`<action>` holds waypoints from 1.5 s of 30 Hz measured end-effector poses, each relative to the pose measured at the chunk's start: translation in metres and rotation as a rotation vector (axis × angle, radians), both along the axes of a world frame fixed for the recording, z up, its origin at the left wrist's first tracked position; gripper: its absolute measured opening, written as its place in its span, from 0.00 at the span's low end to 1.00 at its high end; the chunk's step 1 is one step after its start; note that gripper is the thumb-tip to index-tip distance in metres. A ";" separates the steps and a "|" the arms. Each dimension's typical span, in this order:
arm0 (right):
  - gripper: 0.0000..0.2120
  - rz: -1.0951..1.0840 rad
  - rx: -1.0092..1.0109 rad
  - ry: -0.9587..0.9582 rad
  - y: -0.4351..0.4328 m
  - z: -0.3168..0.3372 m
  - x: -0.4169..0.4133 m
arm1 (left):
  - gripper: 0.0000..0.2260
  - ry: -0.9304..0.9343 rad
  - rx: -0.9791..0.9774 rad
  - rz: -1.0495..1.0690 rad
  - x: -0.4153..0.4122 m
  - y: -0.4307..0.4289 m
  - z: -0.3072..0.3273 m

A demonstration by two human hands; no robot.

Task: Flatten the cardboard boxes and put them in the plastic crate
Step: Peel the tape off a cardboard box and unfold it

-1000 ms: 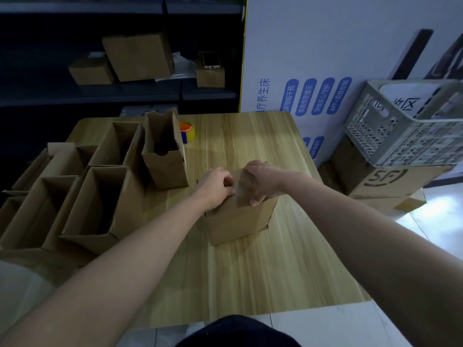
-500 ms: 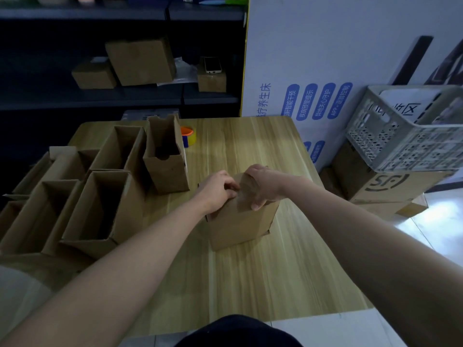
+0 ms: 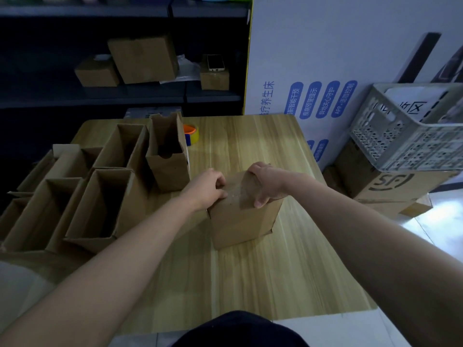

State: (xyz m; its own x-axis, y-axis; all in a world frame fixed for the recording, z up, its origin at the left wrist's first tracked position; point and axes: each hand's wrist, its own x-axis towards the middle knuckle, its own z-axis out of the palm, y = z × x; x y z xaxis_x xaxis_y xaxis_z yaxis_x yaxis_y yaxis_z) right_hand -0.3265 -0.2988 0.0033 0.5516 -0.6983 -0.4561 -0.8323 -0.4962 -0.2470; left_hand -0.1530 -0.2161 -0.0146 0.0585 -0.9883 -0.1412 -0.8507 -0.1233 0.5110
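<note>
A small closed cardboard box [image 3: 240, 221] stands upright in the middle of the wooden table [image 3: 275, 271]. My right hand [image 3: 268, 184] grips its top right edge, thumb down the front face. My left hand [image 3: 208, 187] has its fingers curled at the top left edge, pinching at the clear tape on the box's top. Several open cardboard boxes [image 3: 100, 204] lie and stand in a cluster on the table's left side. A grey perforated plastic crate [image 3: 400, 136] sits off the table at the right, on a printed carton.
A roll of tape [image 3: 191, 134] lies behind an upright open box [image 3: 167, 156]. A dark shelf unit [image 3: 125, 96] at the back holds more boxes and a phone. A white printed panel [image 3: 325, 71] stands behind the table's right corner.
Both hands stay on the top of the box. My left fingers have shifted slightly at the tape; the box has barely moved.
</note>
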 end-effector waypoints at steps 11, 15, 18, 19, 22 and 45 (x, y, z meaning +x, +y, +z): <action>0.52 0.034 -0.052 0.067 -0.002 -0.002 0.007 | 0.05 -0.011 0.019 0.093 -0.002 0.008 0.006; 0.53 0.029 -0.061 0.090 0.000 -0.002 0.008 | 0.07 0.030 0.038 0.092 -0.001 0.009 0.006; 0.52 0.036 -0.072 0.108 0.001 -0.002 0.010 | 0.08 0.068 0.055 0.094 0.000 0.010 0.005; 0.52 0.040 -0.075 0.118 0.001 -0.002 0.011 | 0.08 0.084 0.061 0.098 0.001 0.011 0.003; 0.52 0.044 -0.082 0.143 0.000 -0.001 0.014 | 0.06 0.085 0.059 0.083 0.003 0.012 -0.001; 0.45 -0.479 0.053 -0.409 -0.023 -0.007 -0.040 | 0.34 0.913 0.315 0.431 0.036 -0.007 -0.030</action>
